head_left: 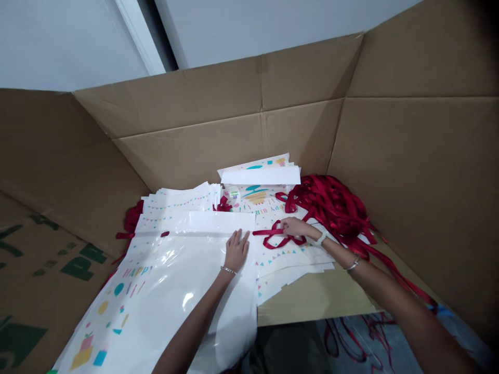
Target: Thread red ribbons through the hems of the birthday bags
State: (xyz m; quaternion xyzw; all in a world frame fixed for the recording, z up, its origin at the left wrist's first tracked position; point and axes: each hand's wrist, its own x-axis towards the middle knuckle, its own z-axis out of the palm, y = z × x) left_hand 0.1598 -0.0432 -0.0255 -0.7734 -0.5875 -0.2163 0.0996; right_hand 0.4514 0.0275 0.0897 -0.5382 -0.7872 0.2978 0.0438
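My left hand (237, 250) lies with its fingers apart on the right upper part of a large white plastic bag (175, 291) printed with party shapes. Just to its right, my right hand (294, 227) is closed on a red ribbon (268, 232), whose end reaches the bag's right edge. Loops of the ribbon hang below the right hand, over printed white sheets (288, 254). A short bit of red ribbon (165, 234) shows at a slot in the bag, left of my left hand.
A large pile of red ribbon (331, 202) sits at the back right. Cardboard walls (202, 114) surround the work surface (319, 296). Folded printed bags (261, 175) lie at the back. More ribbon (134, 217) shows at the left, and loose strands (346, 337) hang below the front edge.
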